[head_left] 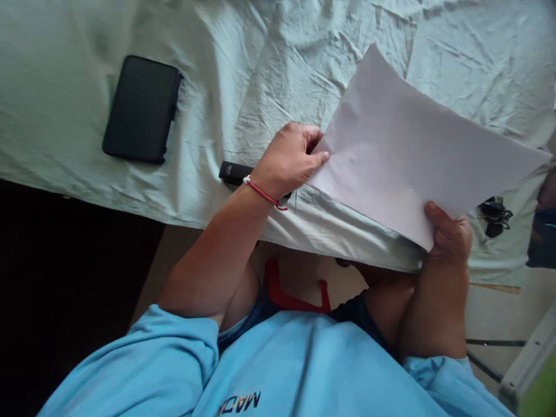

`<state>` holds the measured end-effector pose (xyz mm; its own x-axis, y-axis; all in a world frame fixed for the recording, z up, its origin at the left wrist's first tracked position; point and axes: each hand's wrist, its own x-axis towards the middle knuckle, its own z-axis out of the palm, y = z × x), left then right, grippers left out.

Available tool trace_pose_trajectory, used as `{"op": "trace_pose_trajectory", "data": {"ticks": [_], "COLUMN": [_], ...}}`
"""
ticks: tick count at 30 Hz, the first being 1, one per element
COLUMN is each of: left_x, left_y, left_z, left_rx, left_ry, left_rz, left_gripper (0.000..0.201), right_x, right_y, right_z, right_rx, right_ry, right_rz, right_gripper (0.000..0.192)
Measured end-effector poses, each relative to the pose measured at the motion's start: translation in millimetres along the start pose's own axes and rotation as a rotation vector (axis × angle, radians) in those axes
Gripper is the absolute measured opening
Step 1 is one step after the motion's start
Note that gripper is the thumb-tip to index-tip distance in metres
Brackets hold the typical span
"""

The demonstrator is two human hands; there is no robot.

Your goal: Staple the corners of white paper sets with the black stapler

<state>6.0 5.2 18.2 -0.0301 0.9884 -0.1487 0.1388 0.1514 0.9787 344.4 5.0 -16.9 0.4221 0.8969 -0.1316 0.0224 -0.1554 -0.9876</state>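
Note:
Between my two hands a white sheet of paper (403,139) is held above the cloth, slightly curved; whether it is one sheet or several I cannot tell. My left hand (297,153) pinches its left edge, thumb on top and fingers beneath. At the near right edge my right hand (449,231) grips the paper, with the thumb on its upper face and the other fingers hidden below. Under my left wrist lies a narrow black object (234,172), partly covered by the forearm.
A pale green wrinkled cloth (208,87) covers the table. On it, at the left, rests a black rectangular case (142,110). Small black items, perhaps keys (495,217), lie right of my right hand. A dark blue thing (542,237) shows at the right edge.

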Motion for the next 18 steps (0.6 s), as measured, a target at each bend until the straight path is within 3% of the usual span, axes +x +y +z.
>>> {"op": "trace_pose_trajectory", "data": {"ticks": [3, 5, 12, 18], "left_x": [-6, -9, -8, -7], "left_y": [7, 9, 4, 5], "left_z": [0.6, -1.1, -9.9, -11.3], "left_rx": [0.168, 0.171, 0.017, -0.001], "left_ry": [0.019, 0.012, -0.047, -0.049], "left_rz": [0.017, 0.023, -0.025, -0.054], "left_gripper": [0.047, 0.054, 0.026, 0.041], "right_x": [1, 3, 8, 9], "right_y": [3, 4, 5, 6], "right_z": [-1, -2, -4, -9], "right_rx": [0.023, 0.036, 0.060, 0.075], "right_ry": [0.015, 0.021, 0.015, 0.004], "right_rz": [-0.015, -0.016, -0.005, -0.027], "right_gripper": [0.065, 0.064, 0.058, 0.057]}}
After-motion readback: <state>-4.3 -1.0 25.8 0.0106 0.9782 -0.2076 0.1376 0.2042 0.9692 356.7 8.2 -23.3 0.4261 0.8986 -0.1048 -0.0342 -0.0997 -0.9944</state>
